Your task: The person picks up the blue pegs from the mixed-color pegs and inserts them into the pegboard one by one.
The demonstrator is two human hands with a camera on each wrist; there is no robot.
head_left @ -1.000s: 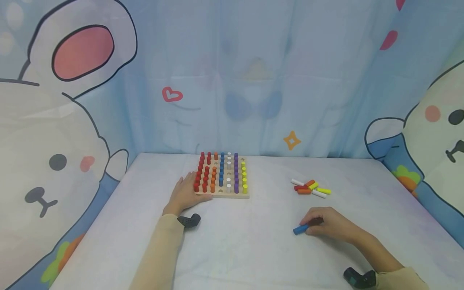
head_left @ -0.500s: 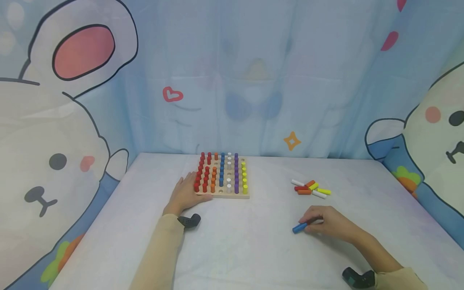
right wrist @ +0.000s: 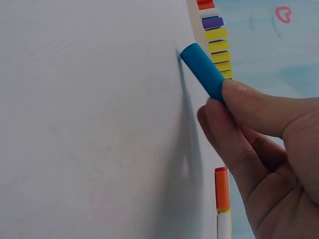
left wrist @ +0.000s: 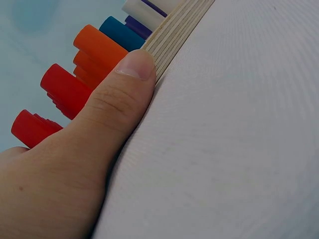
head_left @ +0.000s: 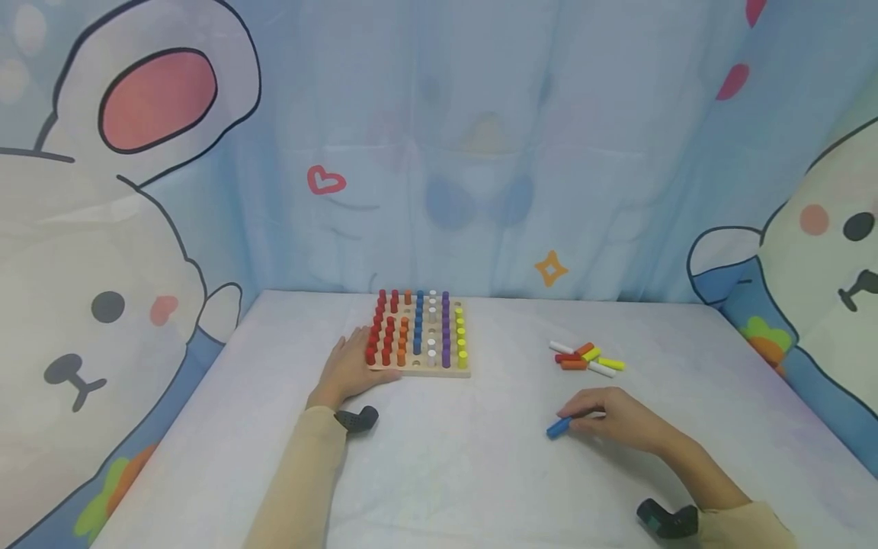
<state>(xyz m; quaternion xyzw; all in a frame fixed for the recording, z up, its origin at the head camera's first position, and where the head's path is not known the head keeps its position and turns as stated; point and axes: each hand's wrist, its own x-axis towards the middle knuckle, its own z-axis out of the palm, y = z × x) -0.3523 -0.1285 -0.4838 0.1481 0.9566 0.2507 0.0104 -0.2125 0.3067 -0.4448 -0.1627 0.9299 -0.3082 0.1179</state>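
A wooden pegboard [head_left: 439,373] bears columns of red, orange, blue, white, purple and yellow pegs, with some bare holes among them. My left hand [head_left: 346,370] rests against its front left corner, fingers along the left side. In the left wrist view the straight thumb [left wrist: 117,102] lies against the board's front edge [left wrist: 174,37]. With thumb and fingertips, my right hand [head_left: 617,418] pinches one end of a blue peg [head_left: 559,428] over the table, right of the board. The right wrist view shows that blue peg [right wrist: 202,69] tilted, its free end pointing away from the hand.
Several loose white, red, orange and yellow pegs [head_left: 575,365] lie in a small pile beyond my right hand. White cloth covers the table [head_left: 473,473]. A printed blue curtain [head_left: 384,229] stands behind the table's far edge.
The right hand has moved slightly to the left with the blue peg in its fingers. My left hand and the pegboard have stayed in place.
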